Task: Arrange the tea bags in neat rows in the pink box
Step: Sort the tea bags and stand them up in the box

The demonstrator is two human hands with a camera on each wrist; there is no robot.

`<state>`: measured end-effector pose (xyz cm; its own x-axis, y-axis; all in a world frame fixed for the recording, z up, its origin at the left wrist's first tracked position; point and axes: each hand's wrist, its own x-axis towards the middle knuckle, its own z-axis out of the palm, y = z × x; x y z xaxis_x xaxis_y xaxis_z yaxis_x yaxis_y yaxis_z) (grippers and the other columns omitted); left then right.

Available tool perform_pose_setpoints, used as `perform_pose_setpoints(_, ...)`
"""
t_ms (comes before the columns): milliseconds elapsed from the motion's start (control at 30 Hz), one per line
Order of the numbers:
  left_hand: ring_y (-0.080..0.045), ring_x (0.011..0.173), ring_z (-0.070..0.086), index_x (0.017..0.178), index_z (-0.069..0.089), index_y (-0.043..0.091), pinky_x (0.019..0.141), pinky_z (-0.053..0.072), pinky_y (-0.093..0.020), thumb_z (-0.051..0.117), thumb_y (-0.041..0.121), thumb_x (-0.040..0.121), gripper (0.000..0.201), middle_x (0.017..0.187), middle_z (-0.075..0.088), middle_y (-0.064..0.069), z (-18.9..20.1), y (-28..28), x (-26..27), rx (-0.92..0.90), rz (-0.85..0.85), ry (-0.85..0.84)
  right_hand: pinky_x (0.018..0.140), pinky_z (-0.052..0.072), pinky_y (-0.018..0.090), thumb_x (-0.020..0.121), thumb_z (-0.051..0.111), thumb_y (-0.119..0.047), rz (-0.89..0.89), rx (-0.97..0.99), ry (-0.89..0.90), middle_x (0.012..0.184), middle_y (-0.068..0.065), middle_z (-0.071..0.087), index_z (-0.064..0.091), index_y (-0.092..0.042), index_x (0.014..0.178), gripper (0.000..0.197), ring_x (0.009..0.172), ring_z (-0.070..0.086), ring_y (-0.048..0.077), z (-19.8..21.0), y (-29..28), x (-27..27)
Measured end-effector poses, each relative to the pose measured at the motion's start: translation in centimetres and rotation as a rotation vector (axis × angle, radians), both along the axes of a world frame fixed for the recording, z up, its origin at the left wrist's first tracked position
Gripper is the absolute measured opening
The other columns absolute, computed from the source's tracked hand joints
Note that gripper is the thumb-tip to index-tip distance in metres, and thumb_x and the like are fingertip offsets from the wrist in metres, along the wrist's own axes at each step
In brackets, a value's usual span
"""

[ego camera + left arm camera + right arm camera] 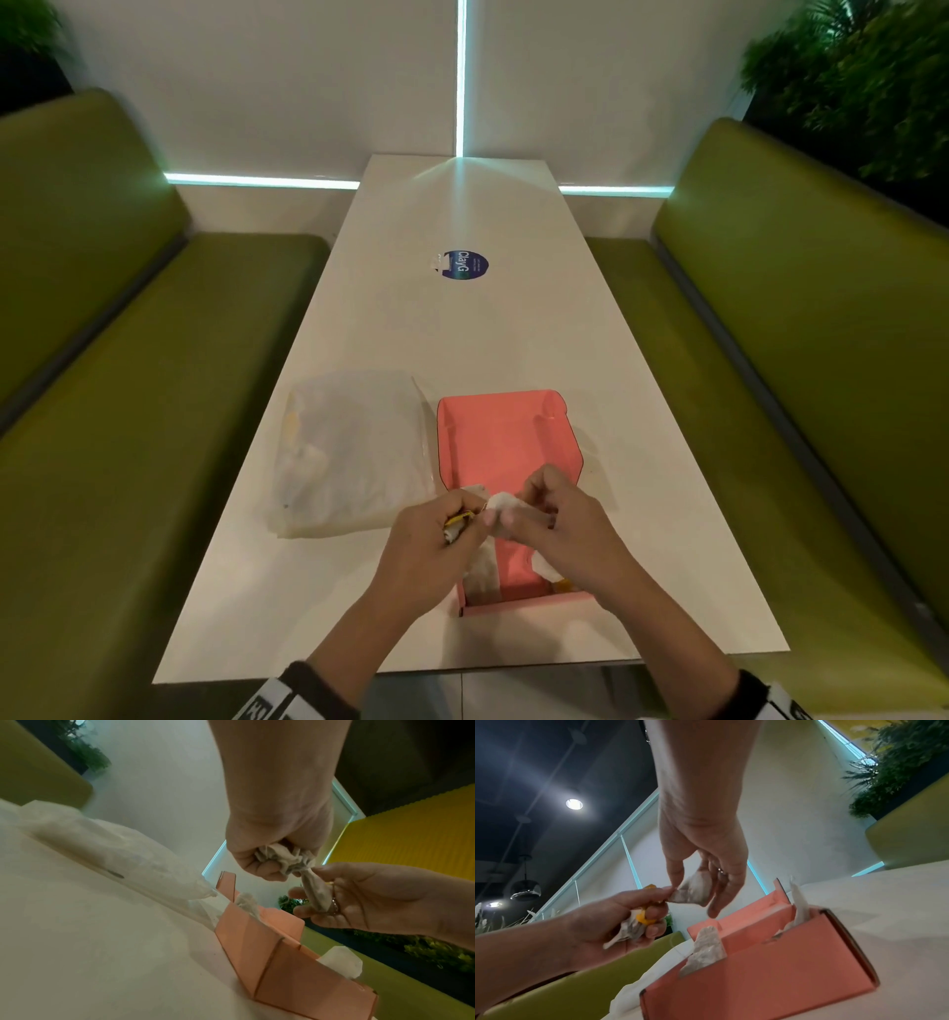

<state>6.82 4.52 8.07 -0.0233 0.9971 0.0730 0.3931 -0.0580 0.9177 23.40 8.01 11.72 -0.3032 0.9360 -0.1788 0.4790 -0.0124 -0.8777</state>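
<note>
The open pink box (pixel 508 447) lies on the white table (pixel 452 334), near its front edge. My left hand (pixel 459 524) hovers over the box's near left side, gripping a crumpled bunch of tea bags (pixel 631 929) with yellow tags. My right hand (pixel 513 509) is close beside it and pinches a single tea bag (pixel 693 890) between thumb and fingers, next to the left hand's fingertips. In the box, tea bags stand at the near left (pixel 482 565) and near right (pixel 547 562). The same box (pixel 770 973) shows tea bags sticking up past its rim.
A translucent plastic bag (pixel 349 452) lies left of the box, touching its corner. A round blue sticker (pixel 464 265) is on the table farther back. Green benches (pixel 128 411) run along both sides, and a wall closes the far end.
</note>
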Motion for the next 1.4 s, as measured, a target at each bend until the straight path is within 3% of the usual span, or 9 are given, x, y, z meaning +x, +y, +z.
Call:
perform_pose_setpoints(100,-0.004,0.069,0.061,0.089,0.068,0.032,0.063,0.051,-0.027,0.05,0.054,0.081,0.03,0.081,0.068,0.014,-0.2,-0.1,-0.6,0.094,-0.107,0.258,0.073,0.042,0.008,0.079,0.071,-0.026,0.201,0.099,-0.081,0.098,-0.02,0.058,0.054,-0.037,0.098,0.027,0.088,0.055,-0.003,0.3,0.4,0.6)
perform_pose_setpoints(200,-0.006,0.072,0.061,0.09,0.072,0.028,0.066,0.05,-0.028,0.041,0.062,0.076,0.049,0.082,0.068,0.013,0.1,0.0,-0.6,0.149,-0.156,0.364,0.064,0.042,0.01,0.08,0.07,-0.02,0.319,0.171,-0.171,0.075,-0.016,0.06,0.062,-0.027,0.081,0.011,0.071,0.054,-0.005,0.8,0.5,0.8)
perform_pose_setpoints(433,-0.001,0.058,0.056,0.091,0.063,0.036,0.063,0.056,-0.036,0.059,0.04,0.088,0.006,0.064,0.059,0.027,0.4,0.0,-1.2,0.061,-0.009,0.223,0.061,0.045,0.018,0.079,0.069,-0.014,0.151,0.179,-0.217,0.064,-0.007,0.064,0.056,-0.032,0.07,0.024,0.059,0.056,0.003,1.7,1.2,1.7)
perform_pose_setpoints(667,-0.008,0.05,0.05,0.12,0.04,0.047,0.05,0.053,-0.027,0.041,0.052,0.085,0.036,0.056,0.051,0.005,0.8,0.0,-1.9,-0.016,-0.001,0.039,0.063,0.048,0.023,0.074,0.062,-0.003,0.126,0.129,-0.175,0.067,-0.005,0.064,0.058,-0.02,0.071,0.018,0.059,0.054,0.002,2.5,1.7,2.2)
perform_pose_setpoints(900,-0.005,0.048,0.05,0.092,0.066,0.024,0.047,0.047,-0.019,0.039,0.049,0.087,0.037,0.053,0.051,0.003,1.0,-0.3,-1.9,0.004,0.048,-0.062,0.059,0.043,0.013,0.08,0.066,0.001,-0.494,0.497,0.334,0.078,-0.011,0.064,0.059,-0.023,0.07,0.027,0.063,0.055,-0.001,4.2,2.5,1.9)
perform_pose_setpoints(1067,-0.008,0.047,0.049,0.068,0.061,0.009,0.047,0.048,-0.018,0.046,0.049,0.082,0.045,0.056,0.05,-0.017,1.1,-0.3,-1.8,0.043,0.093,-0.051,0.062,0.048,0.018,0.08,0.065,0.002,0.319,0.129,-0.057,0.081,-0.013,0.066,0.062,-0.024,0.07,0.029,0.062,0.062,-0.002,3.8,1.0,1.7)
perform_pose_setpoints(1200,-0.008,0.046,0.048,0.065,0.059,0.012,0.046,0.048,-0.019,0.048,0.049,0.081,0.042,0.05,0.049,-0.004,1.4,-0.4,-1.9,0.058,0.136,-0.085,0.058,0.049,0.015,0.082,0.061,0.007,-0.49,0.484,0.259,0.079,-0.017,0.065,0.059,-0.025,0.073,0.034,0.058,0.062,0.003,3.2,2.5,2.7)
perform_pose_setpoints(1333,-0.006,0.046,0.045,0.065,0.059,0.013,0.048,0.053,-0.034,0.055,0.05,0.077,0.039,0.046,0.046,0.007,1.7,-0.5,-1.9,0.05,0.158,-0.092,0.067,0.049,0.01,0.08,0.062,0.008,0.053,0.23,0.019,0.084,-0.017,0.065,0.062,-0.021,0.073,0.03,0.072,0.061,-0.004,2.8,1.7,1.7)
perform_pose_setpoints(1400,-0.006,0.047,0.041,0.062,0.057,0.015,0.054,0.054,-0.043,0.059,0.053,0.072,0.04,0.045,0.043,0.009,1.7,-0.4,-1.9,0.051,0.178,-0.076,0.06,0.045,0.006,0.081,0.063,0.005,-0.057,0.249,0.029,0.078,-0.014,0.065,0.062,-0.018,0.076,0.023,0.068,0.06,0.004,2.0,1.7,1.7)
